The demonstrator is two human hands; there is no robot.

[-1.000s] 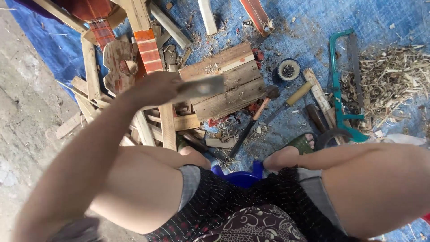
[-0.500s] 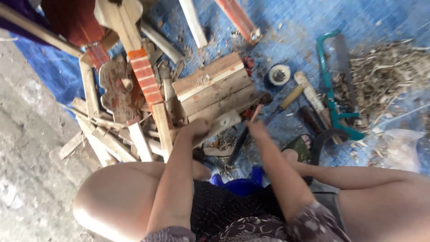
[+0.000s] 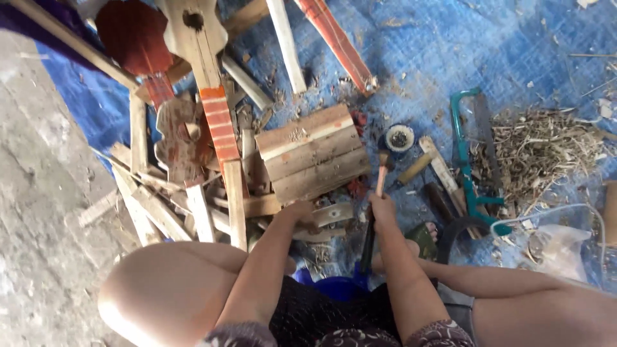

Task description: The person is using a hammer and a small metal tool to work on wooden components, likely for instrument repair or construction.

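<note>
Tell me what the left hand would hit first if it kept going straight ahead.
Probably the plank block: the left hand points up the picture at its near edge, a pale wood piece beside it. Depth is unclear.

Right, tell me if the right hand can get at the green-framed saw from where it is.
Probably yes. The right hand grips a long-handled tool, and the green-framed saw lies on the blue tarp just to its right. Only small tools lie between, nothing stacked on it, but the hand is occupied.

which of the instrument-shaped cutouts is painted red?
The red body cutout at top left, beside the bare-wood cutout with the hole. It is solid dark red all over; the other has only an orange-red band on its neck.
</note>
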